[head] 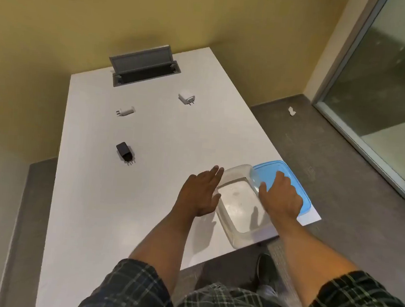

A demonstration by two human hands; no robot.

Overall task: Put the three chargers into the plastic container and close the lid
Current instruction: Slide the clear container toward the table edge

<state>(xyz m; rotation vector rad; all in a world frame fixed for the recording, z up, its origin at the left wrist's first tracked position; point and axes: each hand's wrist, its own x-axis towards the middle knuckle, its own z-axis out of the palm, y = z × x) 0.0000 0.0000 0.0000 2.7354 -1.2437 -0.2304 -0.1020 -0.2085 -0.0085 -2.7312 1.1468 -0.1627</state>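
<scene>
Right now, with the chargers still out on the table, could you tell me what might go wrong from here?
1. The clear container overhangs the table's near edge; a push from either hand could tip it off.
2. The blue lid under the right hand lies near the table's right edge and could slide off.
3. The white chargers lie far back, so the reach may nudge the container.

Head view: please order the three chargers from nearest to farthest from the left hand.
From the left hand:
1. Black charger, left of the hand.
2. Slim white charger, farther back on the left.
3. Square white charger, far side, near the open cable hatch.
</scene>
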